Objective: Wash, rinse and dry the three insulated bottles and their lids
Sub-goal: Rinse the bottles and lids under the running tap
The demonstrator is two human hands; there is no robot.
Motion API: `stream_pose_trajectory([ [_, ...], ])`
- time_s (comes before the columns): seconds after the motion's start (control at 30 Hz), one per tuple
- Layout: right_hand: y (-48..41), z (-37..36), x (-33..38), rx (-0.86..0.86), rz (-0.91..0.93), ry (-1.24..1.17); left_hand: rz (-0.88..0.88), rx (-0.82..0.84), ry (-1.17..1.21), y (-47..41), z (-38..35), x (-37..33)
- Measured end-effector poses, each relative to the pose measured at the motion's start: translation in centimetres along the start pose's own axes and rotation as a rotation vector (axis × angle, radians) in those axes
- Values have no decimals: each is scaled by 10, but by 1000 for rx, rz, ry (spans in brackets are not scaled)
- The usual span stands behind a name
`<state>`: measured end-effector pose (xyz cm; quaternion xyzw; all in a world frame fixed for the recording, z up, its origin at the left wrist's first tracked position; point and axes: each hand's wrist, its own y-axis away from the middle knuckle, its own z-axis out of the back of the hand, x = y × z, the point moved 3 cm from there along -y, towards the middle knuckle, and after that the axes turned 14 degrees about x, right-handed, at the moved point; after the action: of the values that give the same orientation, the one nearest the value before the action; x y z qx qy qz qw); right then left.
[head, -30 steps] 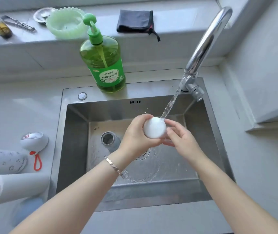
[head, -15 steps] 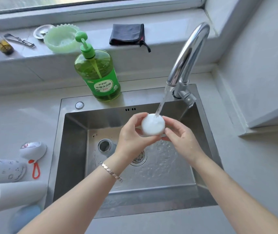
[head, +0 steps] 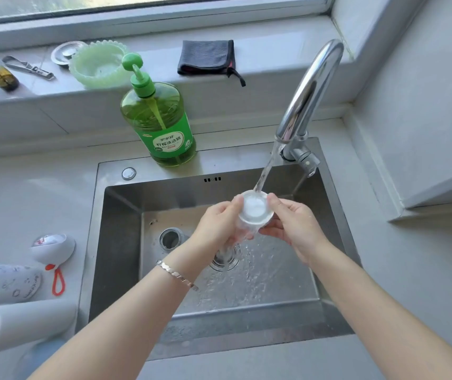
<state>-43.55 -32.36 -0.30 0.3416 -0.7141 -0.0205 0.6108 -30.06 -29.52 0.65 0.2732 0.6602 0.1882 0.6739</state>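
Note:
A white bottle lid point(head: 255, 208) is under the running water of the tap point(head: 305, 100), its hollow side facing up. My left hand point(head: 219, 224) grips it from the left and my right hand point(head: 292, 224) pinches its right rim; both are over the steel sink point(head: 126, 242). Two white insulated bottles lie on the counter at the far left, one with small drawings point(head: 5, 282) and a plain one point(head: 24, 322) nearer me. A white lid with a red loop point(head: 53, 249) lies beside them.
A green dish soap pump bottle point(head: 161, 127) stands behind the sink. On the windowsill lie a dark folded cloth point(head: 207, 57), a green scalloped bowl point(head: 98, 63), a metal disc, tongs and a small bottle. A wall corner juts in at the right.
The lid has been turned over: its domed top faced up before, now its hollow inside catches the water. My head has tipped up a little, and the hands stay under the stream.

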Motion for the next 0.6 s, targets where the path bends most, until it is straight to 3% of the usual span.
stream_pose_trajectory([
  [0.07, -1, -3, -4, 18, -60, -82, 37, 26, 111, 3, 3, 3],
  [0.2, -5, -11, -12, 37, -117, -154, 33, 31, 118, 8, 11, 7],
  [0.3, -7, -15, -17, 37, -125, -163, -28, 11, 24, 9, 14, 3],
  [0.43, -8, -20, -14, 24, 8, -245, -181, -50, -150, 6, 17, 0],
  [0.53, -6, -19, -3, -31, 104, -64, -206, -64, -124, 2, 16, 4],
  [0.6, -4, -18, 5, -52, 143, 129, -134, -55, -14, 1, 12, 6],
])
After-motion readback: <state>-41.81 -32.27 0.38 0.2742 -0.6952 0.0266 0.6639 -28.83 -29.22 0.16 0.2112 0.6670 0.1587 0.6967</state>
